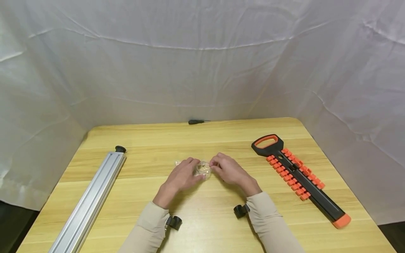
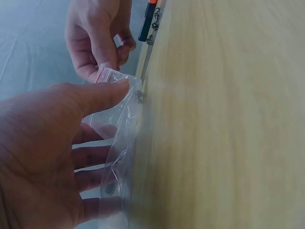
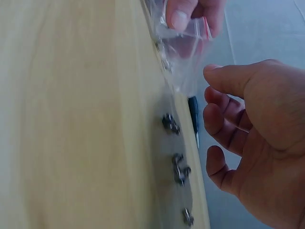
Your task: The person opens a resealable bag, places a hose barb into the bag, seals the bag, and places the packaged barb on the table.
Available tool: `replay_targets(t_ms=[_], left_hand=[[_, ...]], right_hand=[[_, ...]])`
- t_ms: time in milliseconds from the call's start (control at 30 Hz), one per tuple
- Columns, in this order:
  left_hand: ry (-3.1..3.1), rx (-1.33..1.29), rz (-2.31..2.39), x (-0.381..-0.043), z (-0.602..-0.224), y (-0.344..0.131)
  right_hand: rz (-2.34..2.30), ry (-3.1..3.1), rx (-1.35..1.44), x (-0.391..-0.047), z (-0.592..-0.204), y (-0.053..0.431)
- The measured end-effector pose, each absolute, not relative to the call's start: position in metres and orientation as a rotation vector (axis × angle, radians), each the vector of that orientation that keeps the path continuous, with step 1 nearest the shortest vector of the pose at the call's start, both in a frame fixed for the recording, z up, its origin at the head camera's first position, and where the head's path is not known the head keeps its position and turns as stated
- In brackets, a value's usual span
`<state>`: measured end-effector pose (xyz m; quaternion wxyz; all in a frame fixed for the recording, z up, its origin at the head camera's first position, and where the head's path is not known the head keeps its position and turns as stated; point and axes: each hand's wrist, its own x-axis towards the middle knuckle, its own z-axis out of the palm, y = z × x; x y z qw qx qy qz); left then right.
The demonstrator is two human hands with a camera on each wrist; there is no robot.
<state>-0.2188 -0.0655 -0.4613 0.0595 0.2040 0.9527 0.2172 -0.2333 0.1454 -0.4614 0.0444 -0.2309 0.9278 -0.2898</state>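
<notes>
Now the left hand (image 1: 181, 176) pinches a bag (image 3: 186, 67), right hand (image 1: 230, 170) loosely curled.

- A work booth of some kind, lab or workshop unclear
- Pale cloth (image 1: 202, 73) hung around three sides
- Wooden table (image 1: 202, 140) bearing a screwdriver (image 1: 196, 122) and metal rail (image 1: 90, 200)

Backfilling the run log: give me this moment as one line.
left hand: holds clear bag | right hand: beside bag, fingers loosely curled | small metal parts: on table | screwdriver: far table edge
</notes>
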Motion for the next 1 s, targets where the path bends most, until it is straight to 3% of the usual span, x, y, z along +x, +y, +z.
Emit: replay_targets(t_ms=[500, 1000], left_hand=[[2.886, 0.625, 0.667, -0.219, -0.463, -0.065], [2.888, 0.623, 0.665, -0.219, -0.463, -0.066]], right_hand=[[-0.883, 2.861, -0.582, -0.232, -0.465, 0.18], [-0.872, 2.826, -0.686, -0.23, -0.471, 0.188]])
